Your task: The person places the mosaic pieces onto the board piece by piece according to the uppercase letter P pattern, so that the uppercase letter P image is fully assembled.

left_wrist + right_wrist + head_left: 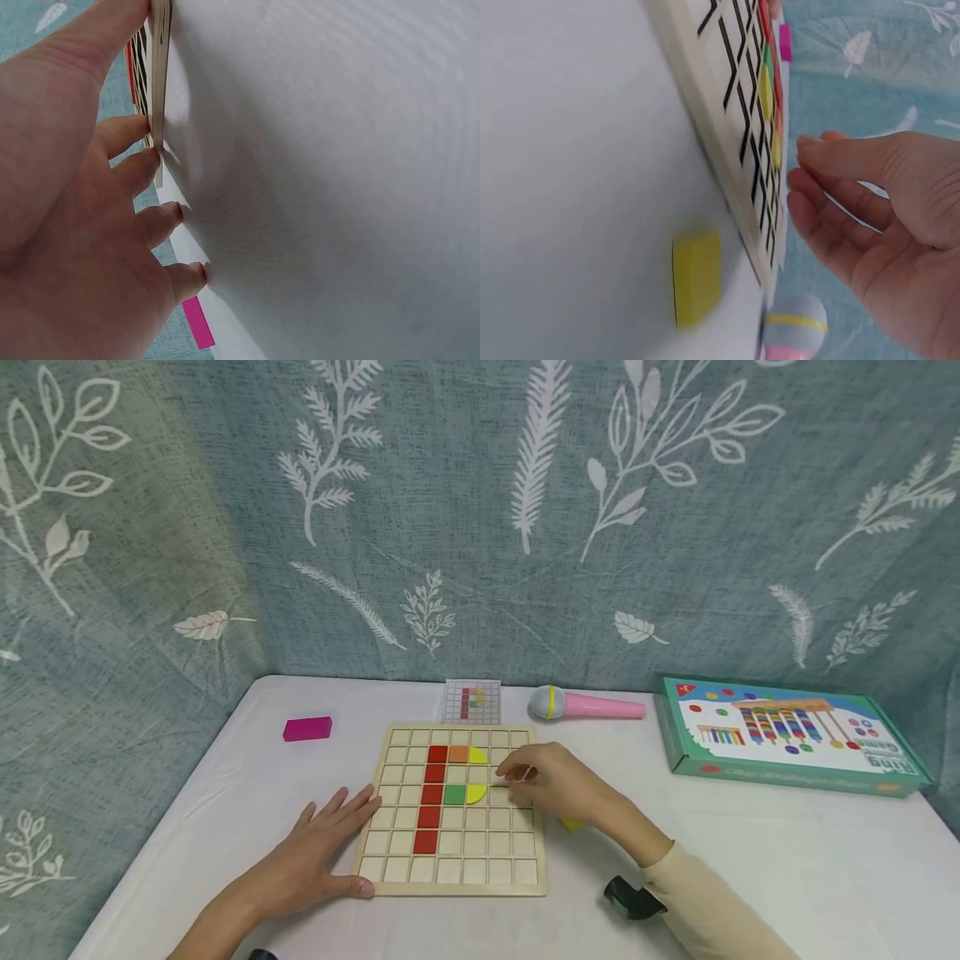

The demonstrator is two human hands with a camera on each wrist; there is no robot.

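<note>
A square wooden grid board (462,890) lies on the table. In its cells sit a column of red squares (429,817), an orange square (458,754), a green square (454,795) and two yellow rounded pieces, an upper one (477,756) and a lower one (476,793). With fingers spread, my left hand (303,868) rests against the board's left edge, thumb at the lower left corner. My right hand (558,783) hovers above the board's right side, fingers loosely bent. The right wrist view (885,202) shows nothing between its fingertips.
A pattern card (472,702) lies behind the board. A pink toy microphone (592,704) and a boxed game (795,735) are at the back right. A magenta block (307,729) lies at the left. A yellow block (697,280) stands beside the board's right edge, partly hidden in the head view.
</note>
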